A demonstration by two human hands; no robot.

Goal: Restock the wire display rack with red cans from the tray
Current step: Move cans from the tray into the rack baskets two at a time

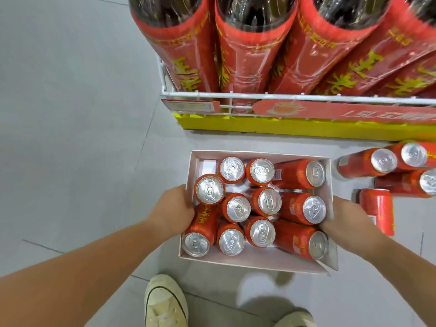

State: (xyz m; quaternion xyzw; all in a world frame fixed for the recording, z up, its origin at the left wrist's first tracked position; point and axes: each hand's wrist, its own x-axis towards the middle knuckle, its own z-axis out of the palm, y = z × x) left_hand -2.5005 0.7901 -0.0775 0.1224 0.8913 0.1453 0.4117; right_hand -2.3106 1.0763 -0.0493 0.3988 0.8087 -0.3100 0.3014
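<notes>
Left hand (173, 210): fingers curled over the white cardboard tray's (254, 263) left wall.
Right hand (344, 218): grips its right wall.
Red aluminium cans (238, 207): crowd the tray.
White wire display rack (236, 95): beyond the tray's far edge.

A white cardboard tray (254, 261) sits at centre frame, packed with red cans (237, 208), silver tops facing up, those along its right side leaning. Four loose cans (377, 208) sit outside it at the right edge. The white wire display rack (236, 95) spans the upper frame.
</notes>
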